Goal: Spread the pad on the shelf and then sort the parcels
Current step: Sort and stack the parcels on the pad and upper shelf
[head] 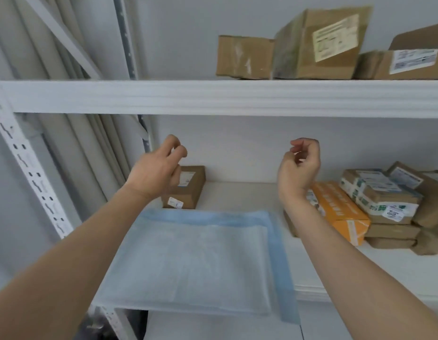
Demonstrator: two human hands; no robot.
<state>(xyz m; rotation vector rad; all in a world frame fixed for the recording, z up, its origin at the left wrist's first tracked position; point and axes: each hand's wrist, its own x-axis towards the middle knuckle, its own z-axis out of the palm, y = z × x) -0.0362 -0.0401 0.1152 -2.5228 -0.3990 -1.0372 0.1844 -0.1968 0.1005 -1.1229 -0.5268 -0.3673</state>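
Pale blue rectangular absorbent pad [196,261] lies flat on white metal shelf [237,192], front edge overhanging. Left hand [155,169] & right hand [299,165]: loosely curled, holding nothing. Square it up, then lift the small brown cardboard parcel [188,190].

One blue pad [196,261] lies on the middle shelf [384,273]. Three brown cardboard boxes [318,42] stand on the upper shelf [213,96]. On the middle shelf there is one brown parcel [188,187] at the back left, and a pile at the right with one orange parcel [340,212] among several brown ones [384,200], too overlapped to count. Two hands are raised: left hand [156,168], right hand [299,165].
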